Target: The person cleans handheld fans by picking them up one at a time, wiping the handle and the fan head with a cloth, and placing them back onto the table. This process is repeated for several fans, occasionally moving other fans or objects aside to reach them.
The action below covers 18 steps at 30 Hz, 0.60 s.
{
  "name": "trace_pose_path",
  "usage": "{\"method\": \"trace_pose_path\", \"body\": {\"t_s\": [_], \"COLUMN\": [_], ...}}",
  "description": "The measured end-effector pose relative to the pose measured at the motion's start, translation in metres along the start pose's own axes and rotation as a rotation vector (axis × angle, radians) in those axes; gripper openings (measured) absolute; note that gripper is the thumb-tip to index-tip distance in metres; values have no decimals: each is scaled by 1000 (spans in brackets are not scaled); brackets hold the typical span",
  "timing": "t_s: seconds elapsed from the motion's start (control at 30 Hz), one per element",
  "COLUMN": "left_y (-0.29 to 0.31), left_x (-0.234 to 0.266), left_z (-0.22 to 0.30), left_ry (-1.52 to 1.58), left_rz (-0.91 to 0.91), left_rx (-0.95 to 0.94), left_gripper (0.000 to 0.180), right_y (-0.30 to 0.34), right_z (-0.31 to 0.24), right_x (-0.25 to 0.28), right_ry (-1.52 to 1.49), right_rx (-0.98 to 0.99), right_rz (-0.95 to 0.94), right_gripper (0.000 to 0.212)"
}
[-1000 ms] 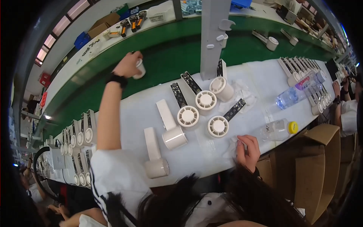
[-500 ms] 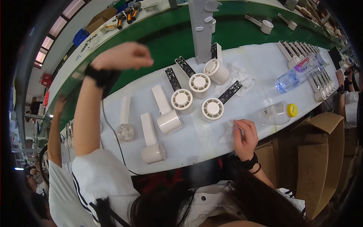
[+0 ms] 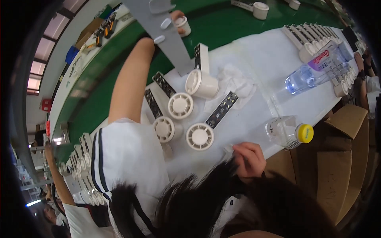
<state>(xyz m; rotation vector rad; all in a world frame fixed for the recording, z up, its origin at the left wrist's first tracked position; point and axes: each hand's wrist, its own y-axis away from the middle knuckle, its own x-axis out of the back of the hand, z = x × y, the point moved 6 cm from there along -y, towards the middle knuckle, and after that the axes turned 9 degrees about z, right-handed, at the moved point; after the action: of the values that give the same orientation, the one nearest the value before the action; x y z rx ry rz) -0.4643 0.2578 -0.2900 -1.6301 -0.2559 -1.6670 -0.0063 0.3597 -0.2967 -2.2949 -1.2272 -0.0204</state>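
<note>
- Top centre: left hand (image 3: 176, 16), partly hidden by a gray post (image 3: 171, 49), clasps a white fan (image 3: 184, 26).
- Lower right: right hand (image 3: 251, 160) half-curls at white tissue (image 3: 229, 148); whether pinching, unclear.

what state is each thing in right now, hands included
Left hand: fingers around a white fan, partly hidden by the post
White fan: held
Right hand: fingers curled, grip unclear
Fan nearest right hand: grille up, circuit board exposed
Yellow-capped bottle: capped, on its side
Labelled bottle: on its side
White tissue: crumpled
Cardboard box: open
</note>
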Motion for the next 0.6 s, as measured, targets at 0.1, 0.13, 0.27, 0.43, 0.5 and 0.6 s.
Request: {"method": "trace_pose_path", "body": {"t_s": [0.1, 0.13, 0.27, 0.43, 0.5, 0.6], "left_y": [20, 28, 120, 233, 273, 314], "left_x": [27, 55, 141, 199, 198, 193], "left_z": [-14, 25, 43, 71, 84, 103], "left_ry": [586, 677, 464, -17, 34, 218], "left_rz": [-209, -169, -242, -357, -390, -380], "left_rx": [183, -190, 131, 322, 396, 430], "left_gripper": [60, 62, 59, 63, 64, 66], "right_y": [-2, -3, -1, 4, 4, 6], "right_z": [-5, 2, 1, 5, 5, 2], "right_x": [7, 7, 6, 1, -1, -2], "right_ry": [35, 31, 88, 118, 105, 110], "right_rx": [99, 77, 110, 58, 74, 100], "right_rz": [6, -8, 22, 29, 12, 7], "right_gripper": [27, 27, 24, 20, 20, 19]}}
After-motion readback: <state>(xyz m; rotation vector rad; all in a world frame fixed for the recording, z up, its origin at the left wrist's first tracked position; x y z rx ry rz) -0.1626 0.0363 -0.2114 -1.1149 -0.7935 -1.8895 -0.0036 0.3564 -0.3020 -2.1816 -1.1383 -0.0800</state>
